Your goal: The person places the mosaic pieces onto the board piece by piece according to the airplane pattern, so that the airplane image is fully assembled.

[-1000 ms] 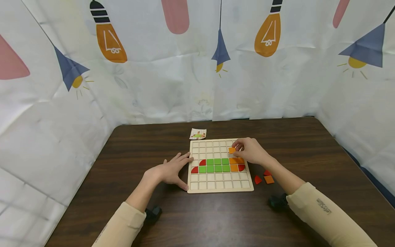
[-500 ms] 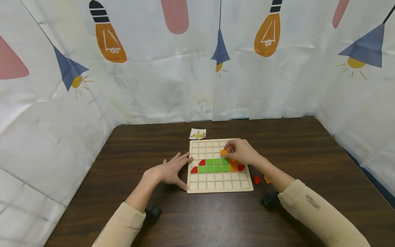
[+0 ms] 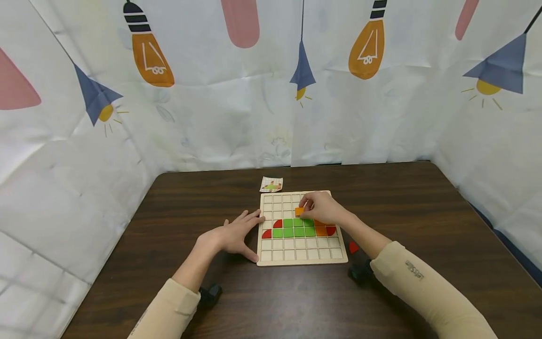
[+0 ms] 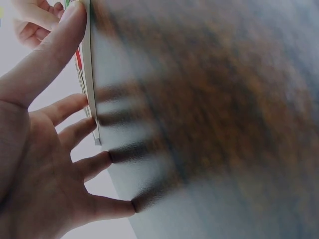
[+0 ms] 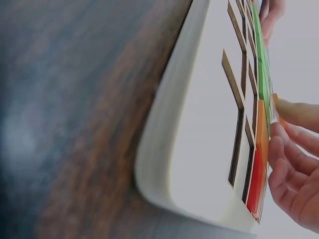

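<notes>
A light wooden grid board (image 3: 299, 254) lies on the dark table. Two rows of square tiles cross its middle, mostly green tiles (image 3: 293, 227), with orange tiles (image 3: 321, 231) on the right and a red quarter-round tile (image 3: 267, 233) at the left end. Between thumb and fingertips my right hand (image 3: 323, 208) pinches an orange square tile (image 3: 298, 212) just above the green row. It partly covers the tiles at the right. With fingers spread, my left hand (image 3: 234, 235) rests at the board's left edge; its thumb (image 4: 70, 35) touches the rim in the left wrist view.
A small pattern card (image 3: 271, 184) lies behind the board at its upper left. A loose red tile (image 3: 353, 247) is on the table to the right, beside the dark wrist camera (image 3: 361, 268). A printed white curtain (image 3: 237, 122) hangs behind the table.
My right hand has moved left over the board with the orange tile, from the right columns to the middle. Its forearm now hides the other loose tiles. The left hand stays put.
</notes>
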A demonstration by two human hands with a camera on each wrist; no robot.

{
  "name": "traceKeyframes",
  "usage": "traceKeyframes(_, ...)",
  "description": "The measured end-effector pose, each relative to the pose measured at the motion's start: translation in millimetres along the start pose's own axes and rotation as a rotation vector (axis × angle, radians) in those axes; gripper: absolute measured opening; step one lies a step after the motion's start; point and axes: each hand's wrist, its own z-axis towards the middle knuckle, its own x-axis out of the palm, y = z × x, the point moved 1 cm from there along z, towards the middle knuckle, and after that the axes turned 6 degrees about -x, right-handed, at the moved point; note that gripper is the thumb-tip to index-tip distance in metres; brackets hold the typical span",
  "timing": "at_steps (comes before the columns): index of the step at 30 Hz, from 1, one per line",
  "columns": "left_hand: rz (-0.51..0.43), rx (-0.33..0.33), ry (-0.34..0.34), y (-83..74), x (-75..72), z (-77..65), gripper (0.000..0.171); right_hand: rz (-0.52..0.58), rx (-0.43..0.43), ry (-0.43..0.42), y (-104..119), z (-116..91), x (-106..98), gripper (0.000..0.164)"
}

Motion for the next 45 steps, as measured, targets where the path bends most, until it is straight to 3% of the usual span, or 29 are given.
traceKeyframes(22,-0.001,-0.001,0.006,-0.3,0.5,-0.4,0.11,-0.024,-0.033,0.031,4,0,0,0.023)
traceKeyframes(35,0.0,0.003,0.0,1.1,0.4,-0.4,0.111,-0.033,-0.076,0.029,3,-16,-16,0.015)
traceKeyframes(45,0.005,0.003,0.002,1.3,-0.5,-0.4,0.111,-0.045,-0.105,0.036,-4,-32,-30,0.017)
